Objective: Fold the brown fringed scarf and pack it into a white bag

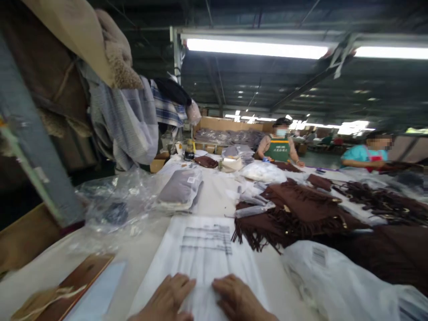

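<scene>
A flat clear plastic bag [203, 249] with printed text lies on the white table [143, 249] in front of me. My left hand [167, 298] and my right hand [237, 301] both rest palm down on its near end, side by side, fingers spread and pressing it flat. Neither hand holds anything. To the right of the bag lies a brown fringed garment [294, 214].
A wooden board [67, 290] lies at the near left. Crumpled clear bags [113, 200] and a packed grey garment [180, 189] sit further left. A white bag [337, 281] lies near right. Two people [281, 145] work at the far end. Clothes [133, 120] hang at the upper left.
</scene>
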